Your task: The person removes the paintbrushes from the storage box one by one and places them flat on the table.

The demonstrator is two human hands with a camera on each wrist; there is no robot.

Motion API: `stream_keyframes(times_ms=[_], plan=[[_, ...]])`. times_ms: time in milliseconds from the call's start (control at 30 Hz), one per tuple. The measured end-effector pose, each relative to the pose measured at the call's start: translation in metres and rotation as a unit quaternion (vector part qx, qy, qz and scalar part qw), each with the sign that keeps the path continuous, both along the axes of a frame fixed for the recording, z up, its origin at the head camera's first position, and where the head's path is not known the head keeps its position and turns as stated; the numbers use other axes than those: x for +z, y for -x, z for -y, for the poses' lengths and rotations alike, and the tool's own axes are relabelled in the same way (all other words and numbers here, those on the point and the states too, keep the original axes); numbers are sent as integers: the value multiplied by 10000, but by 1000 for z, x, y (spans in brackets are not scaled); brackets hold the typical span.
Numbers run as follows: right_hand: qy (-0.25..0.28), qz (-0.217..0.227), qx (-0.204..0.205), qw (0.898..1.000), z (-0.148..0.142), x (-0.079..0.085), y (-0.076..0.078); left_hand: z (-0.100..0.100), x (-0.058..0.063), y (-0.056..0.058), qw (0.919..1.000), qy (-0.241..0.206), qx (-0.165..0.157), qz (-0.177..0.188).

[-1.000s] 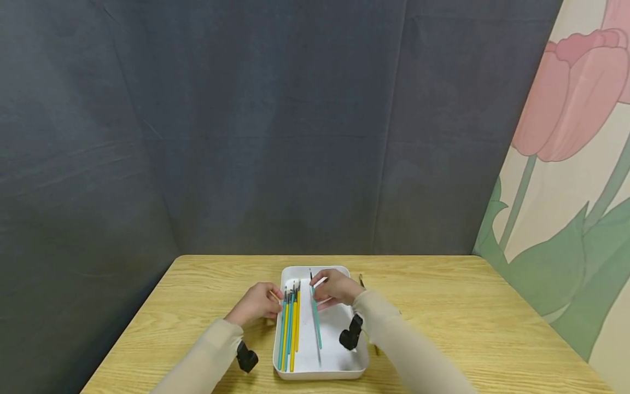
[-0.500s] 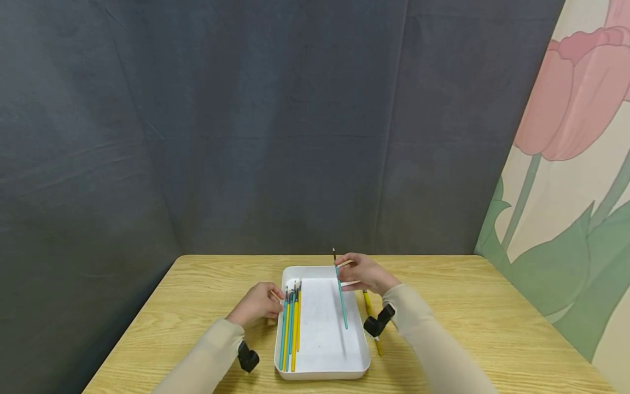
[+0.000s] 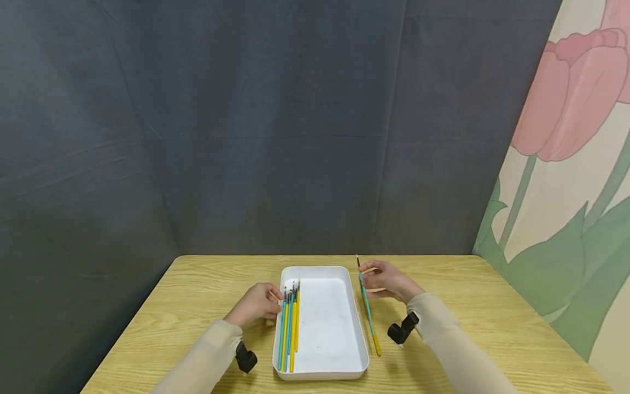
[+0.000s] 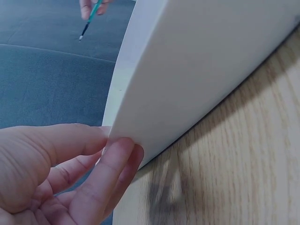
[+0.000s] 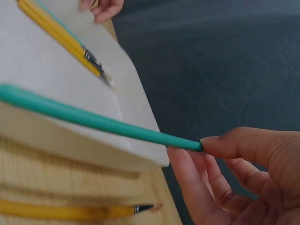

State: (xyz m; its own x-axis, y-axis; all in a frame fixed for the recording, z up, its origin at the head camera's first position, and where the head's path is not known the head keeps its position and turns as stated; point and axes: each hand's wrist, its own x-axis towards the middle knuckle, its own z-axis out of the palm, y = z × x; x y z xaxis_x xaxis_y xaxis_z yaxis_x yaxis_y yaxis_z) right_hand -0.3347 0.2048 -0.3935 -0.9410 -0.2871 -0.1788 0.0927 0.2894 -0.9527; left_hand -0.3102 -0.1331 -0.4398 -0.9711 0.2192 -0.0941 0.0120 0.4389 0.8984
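Note:
My right hand (image 3: pixel 389 280) pinches a teal paintbrush (image 5: pixel 93 118) near its ferrule, bristles pointing to the far side. The brush is raised just right of a white tray (image 3: pixel 327 323). In the head view it overlaps a yellow paintbrush (image 5: pixel 70 210) lying on the table beside the tray. My left hand (image 3: pixel 257 302) grips the tray's left wall between thumb and fingers, as the left wrist view shows. Along the tray's left side lie several teal and yellow paintbrushes (image 3: pixel 294 328), side by side with bristles away from me.
A light wooden table (image 3: pixel 458 317) carries the tray and extends to both sides. Behind it hangs a dark grey curtain (image 3: pixel 275 137). To the right stands a wall painted with pink tulips (image 3: pixel 571 98).
My right hand has carried the teal paintbrush rightward from above the tray, past its right rim, to over the yellow paintbrush on the table. The left hand has stayed on the tray.

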Motion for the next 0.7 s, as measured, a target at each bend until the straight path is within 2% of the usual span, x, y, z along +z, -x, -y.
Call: stream_keyframes(times_ms=[300, 700], plan=[[-348, 204, -537, 9977, -18, -22, 0, 0, 1, -1, 9999, 46, 63, 84], [-535, 218, -519, 9970, -25, -52, 5, -1, 0, 1, 9999, 68, 66, 58]])
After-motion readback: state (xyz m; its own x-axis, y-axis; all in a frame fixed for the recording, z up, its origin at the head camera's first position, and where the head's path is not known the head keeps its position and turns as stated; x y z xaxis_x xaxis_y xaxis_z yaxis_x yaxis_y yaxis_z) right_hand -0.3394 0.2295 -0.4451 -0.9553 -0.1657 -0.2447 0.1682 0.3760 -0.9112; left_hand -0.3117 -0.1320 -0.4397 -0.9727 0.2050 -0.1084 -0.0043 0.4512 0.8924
